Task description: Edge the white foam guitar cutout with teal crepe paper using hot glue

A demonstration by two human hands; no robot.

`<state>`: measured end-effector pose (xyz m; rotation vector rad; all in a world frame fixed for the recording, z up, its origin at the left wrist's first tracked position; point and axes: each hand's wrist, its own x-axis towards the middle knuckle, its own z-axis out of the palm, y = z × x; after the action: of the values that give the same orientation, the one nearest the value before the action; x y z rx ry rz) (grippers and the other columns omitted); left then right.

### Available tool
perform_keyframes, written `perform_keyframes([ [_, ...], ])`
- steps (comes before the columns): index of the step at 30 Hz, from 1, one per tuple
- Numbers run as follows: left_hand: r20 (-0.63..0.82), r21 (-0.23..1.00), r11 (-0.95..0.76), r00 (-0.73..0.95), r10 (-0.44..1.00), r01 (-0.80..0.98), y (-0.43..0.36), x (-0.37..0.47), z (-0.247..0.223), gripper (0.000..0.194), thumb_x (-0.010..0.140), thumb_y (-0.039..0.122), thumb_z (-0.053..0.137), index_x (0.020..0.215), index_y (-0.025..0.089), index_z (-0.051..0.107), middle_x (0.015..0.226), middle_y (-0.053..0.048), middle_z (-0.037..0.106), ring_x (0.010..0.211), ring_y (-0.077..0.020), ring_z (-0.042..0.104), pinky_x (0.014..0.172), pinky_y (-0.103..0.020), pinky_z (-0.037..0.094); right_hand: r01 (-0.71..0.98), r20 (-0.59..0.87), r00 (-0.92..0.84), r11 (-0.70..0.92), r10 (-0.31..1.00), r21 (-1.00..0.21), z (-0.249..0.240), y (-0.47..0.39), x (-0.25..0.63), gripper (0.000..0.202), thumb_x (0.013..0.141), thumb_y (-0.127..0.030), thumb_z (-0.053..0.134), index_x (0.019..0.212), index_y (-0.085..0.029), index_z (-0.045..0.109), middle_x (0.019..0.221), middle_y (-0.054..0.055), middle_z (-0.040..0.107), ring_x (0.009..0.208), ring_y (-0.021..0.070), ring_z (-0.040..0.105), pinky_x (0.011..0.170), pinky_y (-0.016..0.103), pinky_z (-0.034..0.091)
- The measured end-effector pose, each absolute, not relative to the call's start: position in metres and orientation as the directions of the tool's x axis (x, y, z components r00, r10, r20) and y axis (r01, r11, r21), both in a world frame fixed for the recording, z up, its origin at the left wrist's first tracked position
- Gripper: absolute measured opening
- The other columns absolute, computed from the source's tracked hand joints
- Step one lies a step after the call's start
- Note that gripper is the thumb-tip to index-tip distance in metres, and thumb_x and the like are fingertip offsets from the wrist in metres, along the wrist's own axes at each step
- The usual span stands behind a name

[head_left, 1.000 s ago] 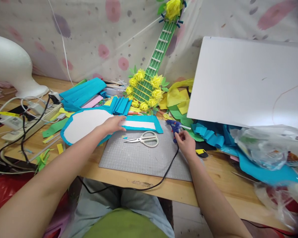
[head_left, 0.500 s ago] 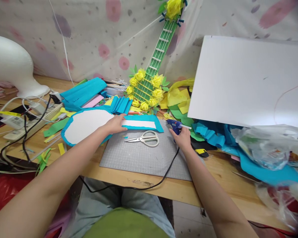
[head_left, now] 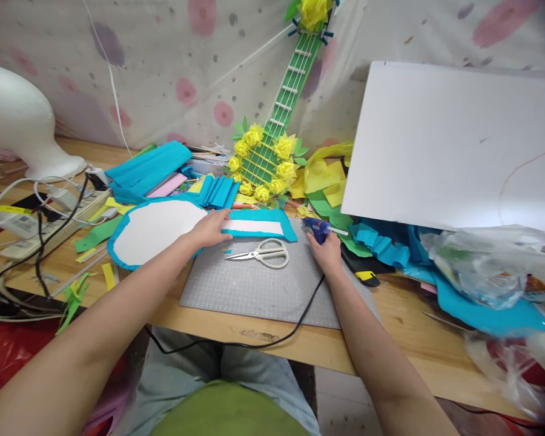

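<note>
A guitar-shaped white board cutout (head_left: 158,233) with blue crepe paper folded around its edges lies at the left and middle of the bench. My left hand (head_left: 211,228) grips it where the neck meets the body, thumb at the near edge, fingers toward the far edge; the fingertips are partly hidden. In my right hand (head_left: 327,249) is a blue glue gun (head_left: 317,229), a glue stick poking out of its back and its nozzle pointing left toward the neck's end. Scissors with pale handles (head_left: 258,254) lie between the hands on a grey cutting mat (head_left: 254,297).
A finished green paper guitar with yellow flowers (head_left: 266,157) leans at the back. White board (head_left: 436,145) stands at right above blue paper and plastic bags (head_left: 485,266). A power strip (head_left: 59,224) and foam head (head_left: 18,115) are left. The glue gun's black cord (head_left: 254,345) loops along the front edge.
The view has shifted slightly, moving the scene a little to the left. Both hands keep their places, and the glue gun stays in the right hand.
</note>
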<state>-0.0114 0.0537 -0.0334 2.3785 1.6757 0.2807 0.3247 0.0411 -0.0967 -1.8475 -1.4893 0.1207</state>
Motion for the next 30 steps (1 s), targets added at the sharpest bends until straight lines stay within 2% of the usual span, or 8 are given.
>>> perform_keyframes([
  [3,0.057,0.269,-0.35,0.348,0.936,0.897,0.053,-0.002,-0.033,0.072,0.063,0.048,0.066,0.124,0.017,0.043,0.129,-0.01,0.049,0.119,-0.0283,0.043,0.099,-0.038,0.034,0.786,0.355,0.341,-0.056,0.87,-0.616,-0.097,0.039,0.324,0.051,0.073,-0.053,0.049,0.1,-0.01,0.057,0.1,0.018,0.059,0.096,0.0288,0.052,0.084,0.043,0.039],
  [11,0.169,0.318,-0.303,0.261,0.95,0.898,0.056,0.021,-0.037,0.051,0.071,0.048,0.061,0.111,0.018,0.052,0.116,-0.007,0.058,0.108,-0.0258,0.051,0.092,-0.036,0.039,0.823,0.309,0.302,-0.082,0.902,-0.563,-0.092,0.033,0.321,0.047,0.076,-0.047,0.048,0.102,-0.008,0.055,0.102,0.019,0.059,0.097,0.0284,0.053,0.084,0.041,0.04],
  [16,0.222,0.317,-0.285,0.221,0.95,0.904,0.063,0.047,-0.041,0.052,0.073,0.05,0.06,0.111,0.015,0.052,0.115,-0.009,0.058,0.109,-0.0255,0.05,0.094,-0.036,0.037,0.821,0.345,0.299,-0.056,0.89,-0.568,-0.094,0.033,0.32,0.049,0.078,-0.051,0.044,0.1,-0.01,0.054,0.101,0.019,0.059,0.097,0.0286,0.052,0.084,0.042,0.039],
  [20,0.17,0.325,-0.25,0.204,0.964,0.912,0.068,0.067,-0.045,0.058,0.069,0.051,0.064,0.111,0.013,0.051,0.115,-0.012,0.057,0.11,-0.027,0.049,0.093,-0.036,0.037,0.829,0.364,0.296,-0.049,0.883,-0.557,-0.095,0.031,0.32,0.047,0.077,-0.053,0.044,0.094,-0.011,0.056,0.097,0.017,0.06,0.093,0.0272,0.053,0.082,0.041,0.04],
  [30,0.092,0.328,-0.206,0.186,0.978,0.922,0.071,0.075,-0.042,0.048,0.068,0.043,0.068,0.104,0.018,0.049,0.106,-0.009,0.06,0.104,-0.0267,0.051,0.083,-0.037,0.04,0.824,0.368,0.285,-0.03,0.885,-0.566,-0.094,0.03,0.321,0.045,0.077,-0.053,0.043,0.092,-0.012,0.055,0.095,0.017,0.061,0.093,0.0269,0.054,0.082,0.041,0.041],
])
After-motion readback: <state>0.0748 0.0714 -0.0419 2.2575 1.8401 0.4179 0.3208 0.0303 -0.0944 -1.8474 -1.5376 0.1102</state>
